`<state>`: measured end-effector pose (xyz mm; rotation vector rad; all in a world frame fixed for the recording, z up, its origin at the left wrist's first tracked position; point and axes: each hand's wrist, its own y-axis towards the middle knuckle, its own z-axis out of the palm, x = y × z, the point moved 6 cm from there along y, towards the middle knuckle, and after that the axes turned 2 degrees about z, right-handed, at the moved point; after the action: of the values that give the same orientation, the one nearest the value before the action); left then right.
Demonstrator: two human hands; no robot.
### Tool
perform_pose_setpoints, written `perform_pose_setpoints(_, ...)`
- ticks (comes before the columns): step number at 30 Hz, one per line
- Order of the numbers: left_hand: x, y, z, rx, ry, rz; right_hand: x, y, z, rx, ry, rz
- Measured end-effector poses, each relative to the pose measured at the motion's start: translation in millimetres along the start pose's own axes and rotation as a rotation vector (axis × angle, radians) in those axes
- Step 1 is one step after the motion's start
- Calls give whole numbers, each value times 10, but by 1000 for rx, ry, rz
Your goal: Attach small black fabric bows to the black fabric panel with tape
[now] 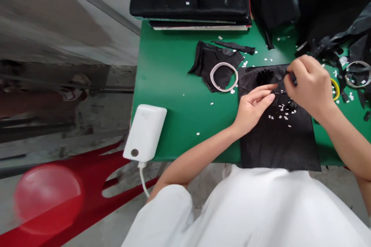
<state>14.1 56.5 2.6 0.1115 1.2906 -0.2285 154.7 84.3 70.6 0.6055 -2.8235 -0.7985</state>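
My left hand pinches a small black piece between thumb and fingers; a tiny shiny bit shows at its edge. Close beside it, my right hand has its thumb and forefinger closed on the other end of this piece, partly hidden by the fingers. Both hands are above a black sheet that hangs over the table's front edge. Several tiny white paper bits lie scattered on the sheet. A bunch of small black loops rests near its far end.
On the green table lie a whitish ring on a black scrap, a yellow ring, another pale ring and black scraps. A black padded stack stands behind. A white power bank with a cable is at left.
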Motion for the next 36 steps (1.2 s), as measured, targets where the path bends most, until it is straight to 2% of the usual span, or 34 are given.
perform_pose_setpoints(2,35,-9,16,-6,-74,-23,101,-149,-112,-24,13,-1)
perform_pose_setpoints(7,134,-49,9,-64,-84,-121,219,-363,-138,-19,-5,-36)
perform_pose_setpoints(12,171,-54,-9,-71,-37,-192,282,-421,-144,-64,7,-67)
perform_pose_setpoints(18,150,-23,-26,-57,26,-194,299,-445,-142,-66,132,-56)
perform_pose_setpoints(22,64,5,-35,-21,54,-133,223,-470,-128,20,412,86)
perform_pose_setpoints(26,-15,1,-18,49,174,-54,91,-521,-38,165,767,372)
perform_pose_setpoints(29,-39,-20,-5,69,277,7,18,-564,44,256,899,549)
perform_pose_setpoints(32,-38,-34,11,84,331,27,-18,-581,88,336,923,600)
perform_pose_setpoints(36,-79,-30,26,102,403,86,-32,-558,70,379,866,528)
